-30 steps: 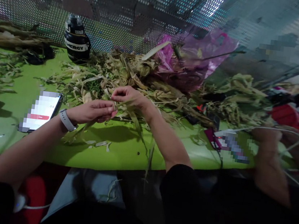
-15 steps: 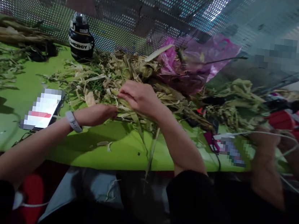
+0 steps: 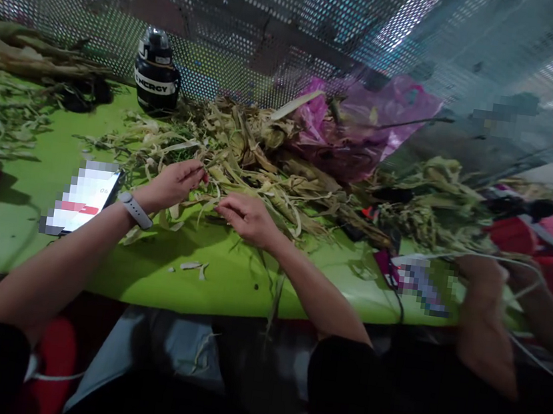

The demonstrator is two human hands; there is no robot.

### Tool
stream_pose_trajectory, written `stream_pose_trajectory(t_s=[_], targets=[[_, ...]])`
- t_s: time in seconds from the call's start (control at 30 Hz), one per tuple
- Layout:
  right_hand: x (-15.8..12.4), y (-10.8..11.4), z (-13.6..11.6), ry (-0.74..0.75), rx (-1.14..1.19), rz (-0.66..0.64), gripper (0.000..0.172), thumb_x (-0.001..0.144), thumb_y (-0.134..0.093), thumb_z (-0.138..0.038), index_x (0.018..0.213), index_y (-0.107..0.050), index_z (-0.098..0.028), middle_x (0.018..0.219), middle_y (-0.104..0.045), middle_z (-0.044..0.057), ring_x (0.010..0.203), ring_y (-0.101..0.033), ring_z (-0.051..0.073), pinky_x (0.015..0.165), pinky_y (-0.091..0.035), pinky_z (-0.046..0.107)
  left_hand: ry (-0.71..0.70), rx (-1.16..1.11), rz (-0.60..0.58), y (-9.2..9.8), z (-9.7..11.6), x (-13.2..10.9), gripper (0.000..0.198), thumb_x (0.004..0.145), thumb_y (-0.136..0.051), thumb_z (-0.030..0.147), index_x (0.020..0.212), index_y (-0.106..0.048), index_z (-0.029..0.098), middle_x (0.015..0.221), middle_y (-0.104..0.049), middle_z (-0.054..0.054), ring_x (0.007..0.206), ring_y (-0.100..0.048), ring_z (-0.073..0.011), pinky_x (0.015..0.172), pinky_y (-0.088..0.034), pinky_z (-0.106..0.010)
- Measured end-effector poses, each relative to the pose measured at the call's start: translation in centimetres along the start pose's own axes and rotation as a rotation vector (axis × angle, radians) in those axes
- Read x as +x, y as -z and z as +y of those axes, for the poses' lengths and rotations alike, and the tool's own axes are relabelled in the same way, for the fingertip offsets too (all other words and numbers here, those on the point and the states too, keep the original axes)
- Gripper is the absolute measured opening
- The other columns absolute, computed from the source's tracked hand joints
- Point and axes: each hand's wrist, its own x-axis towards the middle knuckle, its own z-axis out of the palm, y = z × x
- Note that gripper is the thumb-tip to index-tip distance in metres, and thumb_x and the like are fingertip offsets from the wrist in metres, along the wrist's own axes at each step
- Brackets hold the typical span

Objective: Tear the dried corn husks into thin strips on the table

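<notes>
A tangled heap of dried, pale green-brown leaf and husk strips [image 3: 258, 144] lies on the green tabletop [image 3: 147, 278]. At its near side my left hand [image 3: 178, 183], with a white watch [image 3: 135, 210] on the wrist, has its fingers pinched together. Close by on the right, my right hand [image 3: 247, 218] is also closed, thumb against the fingers, low over the front strips. Whatever either hand pinches is too small or hidden to make out. A gap separates the two hands.
A black bottle [image 3: 156, 75] and a pink plastic bag [image 3: 367, 124] stand behind. A lit phone [image 3: 83, 200] lies left of my left arm. On the right, another person's hands [image 3: 482, 276] are near a white cable. A perforated metal panel [image 3: 229, 20] rises at the back.
My left hand has moved up and slightly left, toward the heap. My right hand has come down and nearer to me, away from the middle of the heap.
</notes>
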Motion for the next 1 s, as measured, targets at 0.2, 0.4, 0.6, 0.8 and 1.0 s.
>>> stream_pose_trajectory(t_s=[0.2,0.4,0.6,0.8,1.0], targets=[[1.1,0.3,-0.8,-0.037,0.247,0.119,0.035,0.090,-0.053,-0.056,0.081,-0.057,-0.023,0.095,-0.061,0.006,0.082,-0.056,0.018,0.080,-0.047,0.036,0.069,-0.264,-0.159,-0.1,-0.1,-0.2,0.021,0.094,-0.044,0.034,0.088,-0.054,0.016,0.060,-0.032,0.006,0.050,-0.028,-0.0094,0.048,-0.025,-0.022],[1.9,-3.0,-0.5,-0.313,0.515,0.117,0.046,0.090,-0.044,-0.065,0.073,-0.041,-0.023,0.058,-0.042,-0.005,0.051,-0.038,0.010,0.052,-0.035,0.025,0.053,-0.126,-0.015,-1.0,-1.1,0.1,0.022,0.092,-0.047,0.031,0.075,-0.048,0.018,0.061,-0.034,0.004,0.054,-0.030,-0.0098,0.049,-0.025,-0.021],[1.8,-0.8,-1.2,-0.203,0.298,0.033,0.045,0.093,-0.044,-0.061,0.073,-0.046,-0.021,0.064,-0.047,-0.003,0.059,-0.041,0.010,0.061,-0.036,0.026,0.032,0.030,-0.006,-0.9,-1.3,0.0,0.021,0.091,-0.044,0.028,0.075,-0.052,0.017,0.061,-0.038,0.003,0.056,-0.032,-0.0109,0.051,-0.026,-0.022],[4.7,4.1,-0.8,-0.122,0.365,-0.349,0.039,0.088,-0.059,-0.054,0.077,-0.057,-0.017,0.072,-0.060,0.000,0.063,-0.048,0.009,0.060,-0.035,0.024,-0.097,-0.028,-0.628,-0.2,0.8,-0.7,0.018,0.087,-0.055,0.029,0.085,-0.068,0.016,0.073,-0.058,-0.002,0.064,-0.047,-0.0127,0.063,-0.039,-0.024],[5.1,-0.1,2.5,-0.423,0.927,-0.236,0.043,0.076,-0.069,-0.055,0.076,-0.042,-0.021,0.053,-0.037,-0.011,0.040,-0.021,0.004,0.040,-0.015,0.021,-0.017,-0.413,-0.492,0.4,1.4,-1.1,0.029,0.091,-0.054,0.044,0.087,-0.064,0.017,0.060,-0.044,0.002,0.051,-0.039,-0.0096,0.049,-0.035,-0.021]])
